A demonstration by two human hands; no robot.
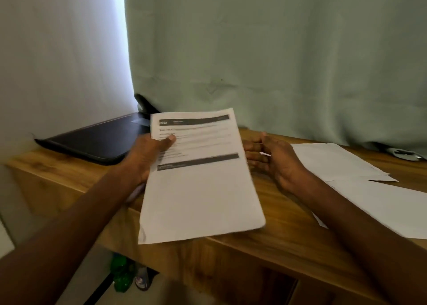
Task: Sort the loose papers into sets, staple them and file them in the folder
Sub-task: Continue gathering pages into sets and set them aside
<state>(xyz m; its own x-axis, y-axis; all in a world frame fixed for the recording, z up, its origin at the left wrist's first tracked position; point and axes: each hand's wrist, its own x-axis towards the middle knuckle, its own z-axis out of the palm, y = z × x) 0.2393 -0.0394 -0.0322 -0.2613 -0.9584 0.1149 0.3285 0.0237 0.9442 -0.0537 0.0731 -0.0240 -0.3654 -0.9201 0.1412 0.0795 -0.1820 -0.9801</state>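
Your left hand [147, 156] is gripping one paper set [198, 177], right hand [272, 159] loosely curled, seemingly empty; loose papers [346, 166] right of it still unsorted, folder [97, 140] closed.

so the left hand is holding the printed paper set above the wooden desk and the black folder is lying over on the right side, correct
Not quite. The head view shows the flat black folder lying on the left side of the wooden desk, not the right; loose white sheets lie on the right. The left hand does hold the printed white paper set above the desk.
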